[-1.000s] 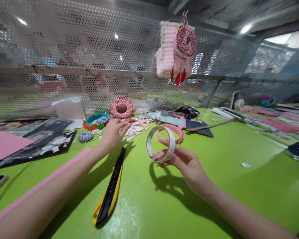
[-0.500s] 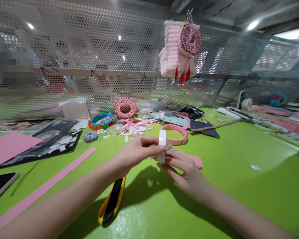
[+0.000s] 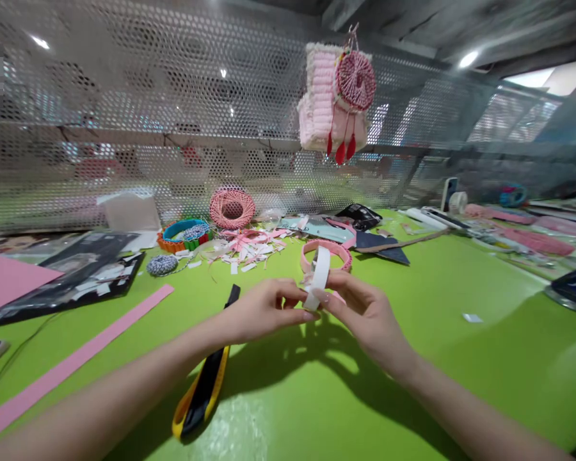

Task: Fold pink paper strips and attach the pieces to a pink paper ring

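A narrow roll of white tape (image 3: 321,272) is held upright above the table between my two hands. My left hand (image 3: 273,307) pinches its lower left edge with the thumb and fingers. From the other side, my right hand (image 3: 360,307) grips the roll with thumb and fingertips. Just behind it lies a pink ring-shaped band (image 3: 348,256), partly covered by the roll. A yellow and black utility knife (image 3: 204,390) lies under my left wrist, its middle hidden by the arm. To the left, a long pink strip (image 3: 77,355) runs diagonally across the table.
White and pink scraps (image 3: 252,246) are heaped at the back, near a pink woven ring (image 3: 232,209) and a colourful ring (image 3: 185,235). A pink sheet (image 3: 14,282) lies far left on dark packaging. A perforated metal screen (image 3: 148,96) stands behind the green table (image 3: 413,358).
The tape roll has turned from nearly edge-on to showing its curve, and my fingers have shifted around it. The whole view has swung slightly, so the table things sit farther left.
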Tool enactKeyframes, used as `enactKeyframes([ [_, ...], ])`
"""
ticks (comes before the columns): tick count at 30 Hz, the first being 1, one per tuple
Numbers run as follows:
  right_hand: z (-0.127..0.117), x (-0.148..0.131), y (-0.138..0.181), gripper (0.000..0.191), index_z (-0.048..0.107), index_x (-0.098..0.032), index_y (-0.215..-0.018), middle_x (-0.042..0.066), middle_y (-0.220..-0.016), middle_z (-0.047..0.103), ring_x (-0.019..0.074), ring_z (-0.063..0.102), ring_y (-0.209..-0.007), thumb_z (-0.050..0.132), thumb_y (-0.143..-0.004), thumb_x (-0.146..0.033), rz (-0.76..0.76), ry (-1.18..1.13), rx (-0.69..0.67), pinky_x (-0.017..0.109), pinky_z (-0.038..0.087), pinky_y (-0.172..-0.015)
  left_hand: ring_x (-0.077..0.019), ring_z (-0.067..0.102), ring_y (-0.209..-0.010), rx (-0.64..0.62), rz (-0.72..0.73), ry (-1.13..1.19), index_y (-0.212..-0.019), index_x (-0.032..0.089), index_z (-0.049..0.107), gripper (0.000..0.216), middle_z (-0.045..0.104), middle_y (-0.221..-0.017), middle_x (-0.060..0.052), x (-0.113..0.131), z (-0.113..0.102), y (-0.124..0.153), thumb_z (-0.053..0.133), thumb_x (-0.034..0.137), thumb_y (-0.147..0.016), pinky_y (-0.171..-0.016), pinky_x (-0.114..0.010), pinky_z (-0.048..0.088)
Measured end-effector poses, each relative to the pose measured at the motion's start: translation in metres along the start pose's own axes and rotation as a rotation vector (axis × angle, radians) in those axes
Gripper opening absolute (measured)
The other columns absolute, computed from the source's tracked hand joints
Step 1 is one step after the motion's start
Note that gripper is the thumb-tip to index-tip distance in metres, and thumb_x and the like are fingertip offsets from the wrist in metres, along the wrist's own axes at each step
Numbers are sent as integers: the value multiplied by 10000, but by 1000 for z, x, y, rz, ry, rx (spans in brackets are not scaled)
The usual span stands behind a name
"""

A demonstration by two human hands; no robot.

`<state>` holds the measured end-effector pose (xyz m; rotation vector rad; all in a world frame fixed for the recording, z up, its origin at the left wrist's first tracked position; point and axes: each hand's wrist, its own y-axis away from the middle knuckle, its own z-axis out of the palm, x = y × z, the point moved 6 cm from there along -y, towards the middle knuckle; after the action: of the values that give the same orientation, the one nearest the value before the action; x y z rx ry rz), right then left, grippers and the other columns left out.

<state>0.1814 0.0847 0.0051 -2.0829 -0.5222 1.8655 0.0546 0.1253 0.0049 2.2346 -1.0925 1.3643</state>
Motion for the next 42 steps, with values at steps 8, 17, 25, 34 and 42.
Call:
enactKeyframes([
  [8, 6, -9, 5, 147, 686, -237, -969, 69, -1019, 690, 241, 610, -1043, 591, -873, -178, -236, 329, -39, 419, 504, -882, -170, 536, -806, -53, -151, 141, -1185, 266, 634, 466, 648, -957, -28, 1, -26, 6, 708, 286, -725, -720, -285, 404],
  [17, 12, -5, 8, 200, 686, -213, -991, 95, -1074, 698, 260, 639, -1029, 615, -822, -134, -314, 456, -92, 446, 502, -915, -166, 582, -802, 49, -127, 434, -956, 229, 744, 200, 709, -907, -40, 12, -19, 8, 665, 236, -773, -728, -279, 420],
  [25, 16, -9, 10, 241, 709, -229, -1003, 77, -984, 723, 238, 663, -942, 510, -898, -142, -348, 493, -180, 399, 534, -825, -163, 608, -821, 53, -103, 509, -854, 239, 755, 120, 693, -897, -32, 17, -11, 8, 707, 274, -751, -761, -290, 463],
  [34, 20, -14, 14, 284, 679, -211, -1095, 102, -1015, 725, 257, 662, -981, 487, -903, -129, -526, 622, -213, 428, 547, -837, -108, 446, -597, 102, -123, 328, -772, 194, 735, 195, 589, -714, -15, 20, -21, 11, 673, 379, -752, -518, -221, 318],
  [42, 26, -10, 18, 274, 658, -161, -1069, 136, -989, 710, 257, 649, -951, 466, -891, -82, -545, 627, -305, 426, 537, -808, -57, 224, -446, 291, -183, 355, -696, 170, 580, 350, 310, -519, 81, 14, -42, 13, 652, 505, -766, -425, -202, 138],
])
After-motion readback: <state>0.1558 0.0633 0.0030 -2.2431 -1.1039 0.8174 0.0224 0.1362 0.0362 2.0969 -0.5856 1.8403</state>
